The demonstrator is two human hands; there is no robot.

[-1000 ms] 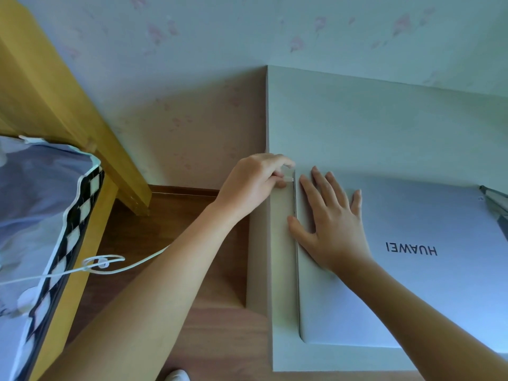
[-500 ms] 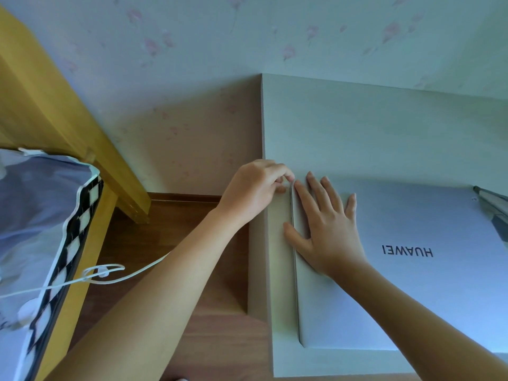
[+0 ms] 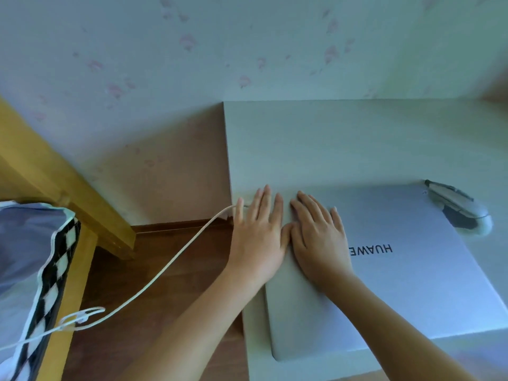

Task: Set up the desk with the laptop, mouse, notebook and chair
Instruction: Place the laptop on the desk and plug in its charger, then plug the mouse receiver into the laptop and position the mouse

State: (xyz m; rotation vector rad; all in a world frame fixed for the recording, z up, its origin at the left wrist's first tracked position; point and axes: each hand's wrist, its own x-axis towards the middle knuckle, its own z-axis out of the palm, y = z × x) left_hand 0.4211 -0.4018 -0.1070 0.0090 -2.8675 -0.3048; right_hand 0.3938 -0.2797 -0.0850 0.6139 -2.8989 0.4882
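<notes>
the closed laptop [image 3: 398,270] lies flat at the desk [image 3: 343,144] top's left end, a mouse [image 3: 464,210] at its far right corner. both the left hand [image 3: 258,237] and right hand [image 3: 319,237] press flat, fingers straight and slightly spread. a white cable [image 3: 165,268] seems plugged in under the left fingers, though that's hidden. it hangs taut-ish over the floor; snagging it could drag the laptop off.

Count: 1 laptop [image 3: 412,270], lid closed, on 1 desk [image 3: 343,144]. 1 mouse [image 3: 461,209], lying at the far right corner of the laptop. 1 white cable [image 3: 165,270], going to the laptop's left side. 2 hands: left hand [image 3: 258,232] & right hand [image 3: 319,237], both flat. 1 pillow [image 3: 30,259] w/ checkered edge, on 1 wooden bed frame [image 3: 90,196].
</notes>
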